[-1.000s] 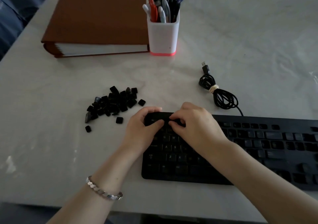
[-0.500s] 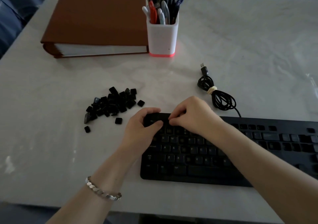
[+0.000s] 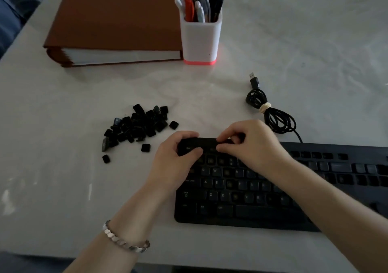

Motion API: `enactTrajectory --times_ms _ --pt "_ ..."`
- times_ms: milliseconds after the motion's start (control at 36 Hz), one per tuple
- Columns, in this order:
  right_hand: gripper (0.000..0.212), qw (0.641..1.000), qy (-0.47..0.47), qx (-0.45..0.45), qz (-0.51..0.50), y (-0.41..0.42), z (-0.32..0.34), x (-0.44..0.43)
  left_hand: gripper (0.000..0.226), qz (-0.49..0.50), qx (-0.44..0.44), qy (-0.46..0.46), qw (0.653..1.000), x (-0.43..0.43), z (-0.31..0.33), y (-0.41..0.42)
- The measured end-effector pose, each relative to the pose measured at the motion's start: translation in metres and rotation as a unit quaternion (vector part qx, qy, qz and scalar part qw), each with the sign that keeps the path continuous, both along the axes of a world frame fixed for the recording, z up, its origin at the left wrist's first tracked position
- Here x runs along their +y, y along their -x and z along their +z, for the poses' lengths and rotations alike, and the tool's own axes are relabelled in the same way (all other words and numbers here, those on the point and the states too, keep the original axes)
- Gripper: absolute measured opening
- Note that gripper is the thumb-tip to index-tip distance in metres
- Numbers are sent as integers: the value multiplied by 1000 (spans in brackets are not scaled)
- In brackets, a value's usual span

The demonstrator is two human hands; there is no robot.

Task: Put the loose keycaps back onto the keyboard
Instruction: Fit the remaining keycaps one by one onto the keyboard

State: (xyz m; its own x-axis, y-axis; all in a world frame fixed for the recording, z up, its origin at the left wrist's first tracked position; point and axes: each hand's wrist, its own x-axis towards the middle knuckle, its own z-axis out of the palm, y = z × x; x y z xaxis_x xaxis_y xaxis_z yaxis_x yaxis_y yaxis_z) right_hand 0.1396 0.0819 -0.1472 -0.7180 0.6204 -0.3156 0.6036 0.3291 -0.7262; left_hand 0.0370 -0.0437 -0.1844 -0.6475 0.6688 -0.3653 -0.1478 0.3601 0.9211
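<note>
- Far left: keycaps (image 3: 136, 126) heaped on the table (image 3: 63, 178), with a few strays just beside the heap. Same heap as a second ago and nothing taken from it, so probably plenty left to fit.
- Next over: left hand (image 3: 174, 159) clamped on the far left corner of the keyboard (image 3: 241, 212). Thumb laid by Esc, fingers curled over the back edge, wrist flat and angled in from the lower left. Unmoved over the last second, apparently steadying the board.
- Centre: right hand (image 3: 252, 144) shifted back from the number row to the top row, leaving the letter rows below uncovered. Likely a cap being seated in that top row, near the left hand's grip.
- Pose there: knuckles up, wrist arched over the number row, forearm crossing the keys toward the lower right. Thumb and forefinger tips drawn together and pressed down on the top row, other fingers curled behind.
- Impossible to tell whether a cap sits under those tips; hidden by the fingers and too dark.
- Also too dim to tell which sockets are bare.
- Right of the hands: cable (image 3: 275, 117) coiled and tied behind the board, plug lying loose and well apart from the work.
</note>
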Motion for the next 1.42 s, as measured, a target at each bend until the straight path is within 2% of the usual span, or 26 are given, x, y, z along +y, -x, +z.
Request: enactTrajectory --times_ms 56,83,111,139,194,222,278,444,500,583,611,750,889,1028,1167,1417 --pt "13 992 64 53 -92 -19 2 -5 29 -10 8 -1 1000 -1 1 1" --pt "17 975 133 87 -154 -29 3 -6 28 -13 5 -1 1000 -2 2 1" --pt "22 941 223 129 -220 -38 6 -7 27 -14 1 -1 1000 -3 2 0" --pt "26 891 317 174 -276 -46 9 -7 27 -14 -2 0 1000 -3 3 0" --pt "33 802 430 227 -347 -59 15 -7 27 -13 2 1 1000 -4 3 0" --pt "34 780 456 233 -361 -64 18 -7 28 -14 7 3 1000 -4 3 0" --pt "31 767 475 232 -364 -70 23 -9 29 -14 13 7 1000 -4 3 -1" --pt "26 806 456 197 -323 -69 16 -16 29 -13 18 17 1000 -4 3 -1" --pt "33 812 457 196 -307 -68 15 -17 29 -12 22 20 999 -3 4 -1" --pt "65 809 473 205 -281 -68 13 -19 29 -15 21 22 999 -4 4 -1" --pt "69 814 468 204 -277 -69 12 -19 29 -16 20 22 999 -4 4 -1" --pt "31 847 415 193 -270 -67 13 -23 29 -14 23 15 1000 -4 4 -1" --pt "21 858 409 173 -258 -66 13 -31 29 -13 17 13 1000 -4 3 -1" --pt "23 866 407 160 -244 -66 11 -35 30 -13 24 10 1000 -3 2 -2" --pt "24 890 379 130 -220 -65 5 -37 30 -15 25 7 1000 -3 1 -1" --pt "26 902 371 137 -170 -65 6 -43 29 -11 20 1 1000 -2 2 -2"
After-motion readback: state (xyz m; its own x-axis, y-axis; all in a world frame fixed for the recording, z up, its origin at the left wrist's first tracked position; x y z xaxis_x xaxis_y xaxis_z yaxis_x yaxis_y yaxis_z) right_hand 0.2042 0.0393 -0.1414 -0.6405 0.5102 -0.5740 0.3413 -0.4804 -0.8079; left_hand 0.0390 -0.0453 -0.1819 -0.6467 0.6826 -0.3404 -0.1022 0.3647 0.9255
